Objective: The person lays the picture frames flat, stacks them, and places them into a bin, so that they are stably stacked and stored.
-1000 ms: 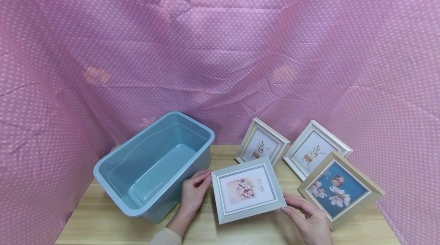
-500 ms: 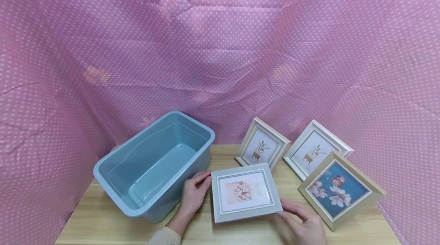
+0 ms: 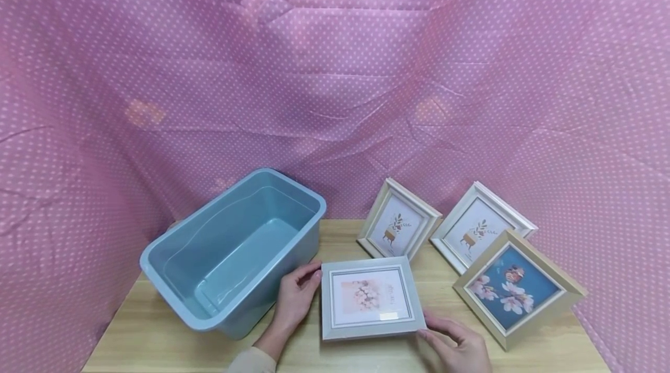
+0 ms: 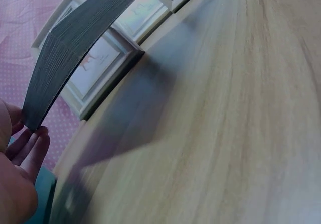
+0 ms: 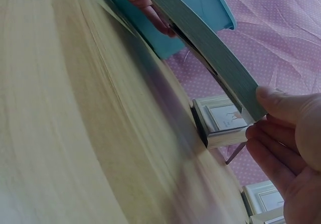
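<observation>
Plainly, a pale picture frame (image 3: 366, 297) was held face up between the two hands, raised clear of the counter (image 3: 314, 361), onto which its shadow was cast. Its far left corner was pinched by the left hand (image 3: 295, 297), while its near right corner was gripped by the right hand (image 3: 455, 347), the thumb laid above and the fingers set below. Just left of the left hand, a blue tub (image 3: 246, 251) was placed. Beyond the right hand, two plant-print frames (image 3: 399, 220) (image 3: 478, 227) were stood leaning back, and to its right a blossom-print frame (image 3: 515, 288) was propped, one of the plant-print frames being partly covered by it. Behind everything, pink dotted cloth (image 3: 335, 70) was hung.
</observation>
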A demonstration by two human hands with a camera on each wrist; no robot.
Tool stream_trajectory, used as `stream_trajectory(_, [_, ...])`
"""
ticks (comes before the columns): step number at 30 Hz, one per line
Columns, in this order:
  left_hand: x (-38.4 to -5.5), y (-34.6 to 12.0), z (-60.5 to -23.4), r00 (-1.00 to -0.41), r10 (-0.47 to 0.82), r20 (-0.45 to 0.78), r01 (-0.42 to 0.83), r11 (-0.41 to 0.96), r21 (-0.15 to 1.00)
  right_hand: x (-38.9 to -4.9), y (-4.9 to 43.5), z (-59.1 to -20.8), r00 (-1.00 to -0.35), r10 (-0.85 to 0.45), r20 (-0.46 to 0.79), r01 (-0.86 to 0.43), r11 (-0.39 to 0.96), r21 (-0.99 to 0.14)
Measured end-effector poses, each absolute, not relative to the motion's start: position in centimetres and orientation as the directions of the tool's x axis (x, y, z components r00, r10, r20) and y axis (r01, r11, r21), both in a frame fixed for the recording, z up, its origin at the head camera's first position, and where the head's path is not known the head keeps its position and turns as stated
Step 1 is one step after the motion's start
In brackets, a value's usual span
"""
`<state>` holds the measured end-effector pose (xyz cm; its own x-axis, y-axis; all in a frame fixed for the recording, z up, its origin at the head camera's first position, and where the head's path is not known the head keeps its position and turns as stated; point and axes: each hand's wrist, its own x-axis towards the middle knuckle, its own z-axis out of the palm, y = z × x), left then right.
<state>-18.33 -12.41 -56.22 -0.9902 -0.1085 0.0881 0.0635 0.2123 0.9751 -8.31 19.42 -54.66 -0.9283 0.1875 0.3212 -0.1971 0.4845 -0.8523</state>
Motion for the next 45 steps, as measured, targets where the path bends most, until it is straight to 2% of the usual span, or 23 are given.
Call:
stream_trajectory(4, [-18.2, -12.5, -56.3, -0.989, -0.104, 0.108, 0.083, 0.222, 0.972, -8.3, 19.3, -54.8, -0.936, 0.190, 0.298, -0.168, 0.503, -0.848])
stream_trajectory(10, [-18.1, -12.7, -56.6, -0.988, -0.085, 0.128, 0.105, 0.236, 0.966, -8.4, 19.0, -55.5, -0.935, 0.165, 0.315, -0.193, 0.508, -0.839])
stream_trajectory(17, [-17.8, -13.2, -57.2, -0.989, -0.055, 0.135, 0.111, 0.318, 0.942, -8.3, 18.3, -56.0, -0.930, 0.161, 0.330, -0.219, 0.478, -0.851])
stream_trajectory(24, [-17.5, -13.4, -57.6, -0.991, -0.045, 0.127, 0.101, 0.375, 0.922, -8.0, 17.5, -55.7, -0.976, 0.175, 0.128, -0.058, 0.359, -0.931])
stream_trajectory(33, [-17.1, -13.6, -58.0, -0.992, -0.056, 0.110, 0.075, 0.430, 0.900, -7.5, 16.8, -56.2, -0.989, 0.150, 0.019, 0.031, 0.326, -0.945])
stream_trajectory(45, [-16.8, -13.6, -57.9, -0.988, -0.071, 0.140, 0.084, 0.514, 0.854, -7.5, 16.5, -56.6, -0.995, 0.096, 0.036, 0.022, 0.542, -0.840])
